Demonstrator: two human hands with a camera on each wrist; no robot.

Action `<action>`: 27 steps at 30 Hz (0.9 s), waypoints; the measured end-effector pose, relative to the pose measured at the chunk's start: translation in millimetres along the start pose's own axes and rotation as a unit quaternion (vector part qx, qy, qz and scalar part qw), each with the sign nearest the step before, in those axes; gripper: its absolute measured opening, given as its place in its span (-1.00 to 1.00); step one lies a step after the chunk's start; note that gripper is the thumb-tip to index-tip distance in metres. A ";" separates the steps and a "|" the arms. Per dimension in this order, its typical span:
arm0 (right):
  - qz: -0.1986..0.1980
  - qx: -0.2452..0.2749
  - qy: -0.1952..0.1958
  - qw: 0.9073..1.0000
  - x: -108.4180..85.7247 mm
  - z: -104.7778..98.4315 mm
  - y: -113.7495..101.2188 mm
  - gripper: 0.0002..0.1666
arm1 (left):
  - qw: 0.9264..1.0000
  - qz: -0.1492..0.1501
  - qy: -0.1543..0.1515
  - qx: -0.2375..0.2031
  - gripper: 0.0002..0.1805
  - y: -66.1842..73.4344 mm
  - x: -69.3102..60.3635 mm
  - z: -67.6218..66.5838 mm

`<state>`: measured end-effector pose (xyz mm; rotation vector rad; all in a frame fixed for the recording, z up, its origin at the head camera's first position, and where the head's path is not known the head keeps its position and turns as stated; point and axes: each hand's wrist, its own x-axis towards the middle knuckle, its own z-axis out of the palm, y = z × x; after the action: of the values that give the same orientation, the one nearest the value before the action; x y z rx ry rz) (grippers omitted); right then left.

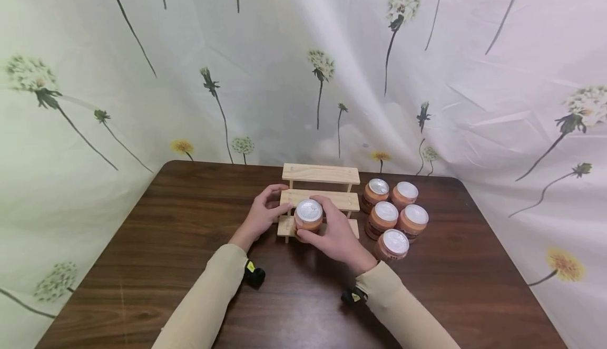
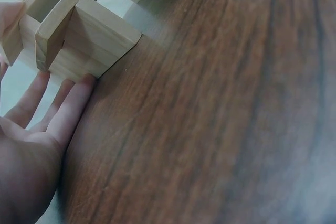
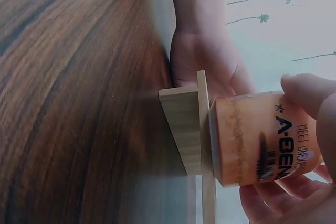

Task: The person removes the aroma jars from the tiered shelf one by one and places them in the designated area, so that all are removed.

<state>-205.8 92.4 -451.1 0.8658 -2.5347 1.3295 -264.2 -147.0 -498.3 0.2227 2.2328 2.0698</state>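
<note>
My right hand (image 1: 338, 235) grips an orange jar (image 3: 262, 140) with a silver lid and black lettering, thumb on one side and fingers on the other. The jar is upright at the lowest step of a three-step wooden rack (image 1: 321, 173); its base is against or just above the board. At the rack's left end, my left hand (image 1: 262, 214) holds the frame. In the left wrist view its fingertips (image 2: 84, 83) press the end panel, and the thumb lies by the middle step. The left hand also shows behind the rack in the right wrist view.
Several similar jars (image 1: 385, 213) with silver lids stand close together just right of the rack. The dark wooden table (image 1: 180, 243) ends at a pale curtain (image 1: 275, 64) printed with dandelions, behind the rack.
</note>
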 end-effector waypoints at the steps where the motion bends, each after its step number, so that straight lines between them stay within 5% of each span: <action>1: -0.002 -0.003 0.004 1.000 -0.2 0.5 0.4 -0.06 | 1.000 0.002 0.001 -0.002 -0.40 -1.1 0.3 0.5; 12: -0.024 -0.004 0.015 1.000 -5.5 -8.6 -7.0 -0.11 | 1.000 0.018 0.012 0.002 -0.46 -1.2 -0.8 0.9; 27: -0.061 0.017 0.100 0.993 -29.9 -81.2 -32.6 -0.12 | 1.000 0.019 0.009 0.008 -0.42 -4.2 0.1 0.8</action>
<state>-173.5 155.0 -391.2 0.8331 -2.2782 1.3524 -264.4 -146.4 -502.5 0.2505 2.2742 2.0804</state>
